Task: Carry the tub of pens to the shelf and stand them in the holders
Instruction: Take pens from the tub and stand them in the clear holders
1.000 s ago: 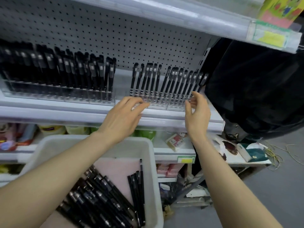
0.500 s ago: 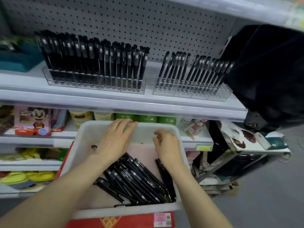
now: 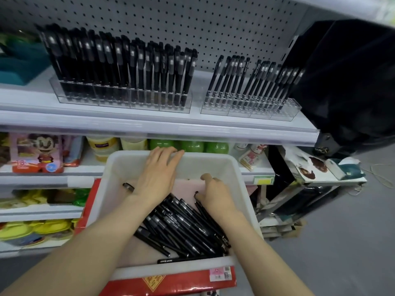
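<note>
- Left hand [image 3: 159, 174] was flat and open, fingers straight, with the fingertips resting on the far rim of the white tub [image 3: 234, 167]. It wasn't holding anything.
- Right hand [image 3: 214, 194] was just beside it, fingers curled down onto the top ends of the black pens [image 3: 181, 227]. Honestly couldn't tell if it had a grip on any.
- That pile lay in the tub, under the right hand and back between both wrists.
- One stray pen [image 3: 128, 186] sat just left of the left hand.
- Clear holders [image 3: 245, 108] full of upright pens stood on the shelf [image 3: 149, 127], above and beyond both hands.
</note>
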A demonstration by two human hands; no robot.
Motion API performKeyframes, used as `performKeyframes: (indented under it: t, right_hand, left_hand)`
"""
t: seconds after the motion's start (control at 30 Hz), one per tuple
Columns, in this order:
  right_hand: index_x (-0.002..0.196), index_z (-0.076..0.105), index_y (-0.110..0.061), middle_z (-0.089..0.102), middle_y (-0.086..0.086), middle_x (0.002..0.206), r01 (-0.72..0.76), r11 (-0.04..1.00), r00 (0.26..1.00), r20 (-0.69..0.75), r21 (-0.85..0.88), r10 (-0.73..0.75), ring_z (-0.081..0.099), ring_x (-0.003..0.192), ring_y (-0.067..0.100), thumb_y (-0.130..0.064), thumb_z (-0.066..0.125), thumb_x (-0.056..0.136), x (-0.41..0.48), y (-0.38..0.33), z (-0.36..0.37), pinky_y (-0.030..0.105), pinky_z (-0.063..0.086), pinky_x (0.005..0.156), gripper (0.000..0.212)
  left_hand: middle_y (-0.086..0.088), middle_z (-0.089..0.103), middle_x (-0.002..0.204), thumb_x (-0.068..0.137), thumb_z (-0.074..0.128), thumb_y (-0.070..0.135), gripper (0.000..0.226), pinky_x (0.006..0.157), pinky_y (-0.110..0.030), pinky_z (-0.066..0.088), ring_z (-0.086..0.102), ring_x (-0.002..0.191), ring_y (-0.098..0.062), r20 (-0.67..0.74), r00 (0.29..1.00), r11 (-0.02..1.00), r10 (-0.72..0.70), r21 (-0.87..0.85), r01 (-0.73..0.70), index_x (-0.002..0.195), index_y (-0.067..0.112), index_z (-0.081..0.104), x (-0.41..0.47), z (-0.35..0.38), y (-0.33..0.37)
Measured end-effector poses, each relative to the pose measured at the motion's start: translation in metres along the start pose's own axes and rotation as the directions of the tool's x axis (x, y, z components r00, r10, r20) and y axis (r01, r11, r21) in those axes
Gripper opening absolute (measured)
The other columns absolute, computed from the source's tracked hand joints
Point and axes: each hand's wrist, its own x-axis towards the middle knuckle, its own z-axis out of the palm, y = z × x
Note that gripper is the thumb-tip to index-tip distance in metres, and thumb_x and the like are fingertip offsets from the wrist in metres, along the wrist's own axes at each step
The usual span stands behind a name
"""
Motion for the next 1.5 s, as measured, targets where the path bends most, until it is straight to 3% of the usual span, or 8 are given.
performKeyframes:
  t: [0.17,0.4,0.5,0.6,0.77,1.03,1.27,1.5]
  right_hand:
    - [0.125,0.044,-0.008,0.057,0.014,0.117,-0.050,0.980,0.999,0.003,-0.192,0.051,0.059,0.106,0.032,-0.003,0.054,0.091,-0.001,0.009,0.000,0.035,0.045,0.080,0.035]
    - [0.126,0.056,-0.016,0.068,0.007,0.107,-0.055,0.985,0.997,0.060,0.162,0.046,0.062,0.103,0.026,-0.005,0.056,0.086,0.012,0.013,0.003,0.028,0.048,0.088,0.042]
    - [0.113,0.067,-0.012,0.063,-0.003,0.087,-0.018,0.935,1.000,-0.017,0.354,0.025,0.057,0.084,0.013,-0.006,0.058,0.088,0.012,0.013,-0.005,0.020,0.043,0.079,0.027]
    - [0.090,0.068,-0.018,0.059,-0.009,0.074,0.036,0.868,0.998,-0.056,0.495,-0.009,0.054,0.071,0.009,-0.017,0.065,0.091,0.013,0.015,-0.021,0.027,0.047,0.076,0.004]
    - [0.085,0.064,-0.019,0.066,-0.002,0.078,0.154,0.803,0.978,-0.204,0.576,-0.041,0.065,0.078,0.018,-0.024,0.062,0.093,0.019,0.031,-0.074,0.038,0.055,0.074,0.010]
    - [0.084,0.063,-0.020,0.069,0.005,0.081,0.246,0.732,0.917,-0.397,0.635,0.036,0.066,0.072,0.021,-0.026,0.064,0.093,0.050,0.084,-0.157,0.029,0.050,0.058,0.012]
    - [0.088,0.062,-0.011,0.066,0.004,0.076,0.267,0.735,0.851,-0.511,0.624,0.125,0.065,0.071,0.014,-0.023,0.060,0.095,0.072,0.141,-0.207,0.023,0.049,0.055,0.015]
    - [0.103,0.064,-0.013,0.070,0.003,0.085,0.283,0.748,0.702,-0.661,0.601,0.265,0.066,0.070,0.013,-0.028,0.057,0.097,0.105,0.187,-0.253,0.025,0.055,0.059,0.018]
  left_hand:
    - [-0.016,0.052,0.128,0.077,0.069,0.000,0.063,0.108,-0.052,0.036,0.045,0.117,-0.034,0.005,1.000,1.000,0.004,-0.003,-0.004,0.138,0.006,0.050,0.000,-0.001,0.000]
    - [-0.015,0.051,0.128,0.078,0.067,0.000,0.062,0.110,-0.050,0.033,0.046,0.117,-0.034,0.010,1.000,1.000,-0.006,0.001,0.006,0.138,0.007,0.050,0.001,0.000,0.000]
    - [-0.015,0.052,0.128,0.076,0.070,0.000,0.065,0.109,-0.051,0.034,0.047,0.116,-0.035,0.023,1.000,1.000,-0.005,0.009,0.005,0.138,0.007,0.051,0.001,0.000,-0.001]
    - [-0.016,0.052,0.129,0.073,0.074,0.000,0.070,0.106,-0.050,0.039,0.047,0.118,-0.034,0.060,0.998,0.999,-0.004,0.043,0.001,0.138,0.008,0.050,0.004,-0.003,-0.001]
    - [-0.011,0.059,0.128,0.067,0.082,0.002,0.070,0.094,-0.040,0.050,0.056,0.116,-0.029,0.138,0.989,0.992,-0.048,0.121,0.032,0.133,0.012,0.058,0.015,-0.020,0.008]
    - [-0.003,0.063,0.117,0.078,0.073,0.005,0.045,0.073,-0.036,0.058,0.061,0.102,-0.022,0.021,0.997,0.996,0.072,0.052,-0.073,0.122,0.015,0.065,0.097,-0.044,0.060]
    - [-0.006,0.056,0.132,0.082,0.071,0.007,0.057,0.084,-0.038,0.054,0.053,0.117,-0.025,-0.036,0.988,0.986,0.148,0.080,-0.145,0.135,0.016,0.055,0.182,-0.028,0.099]
    - [-0.003,0.050,0.139,0.094,0.059,0.021,0.048,0.100,-0.038,0.044,0.044,0.126,-0.023,-0.069,0.981,0.979,0.180,0.110,-0.171,0.141,0.021,0.048,0.221,-0.004,0.122]
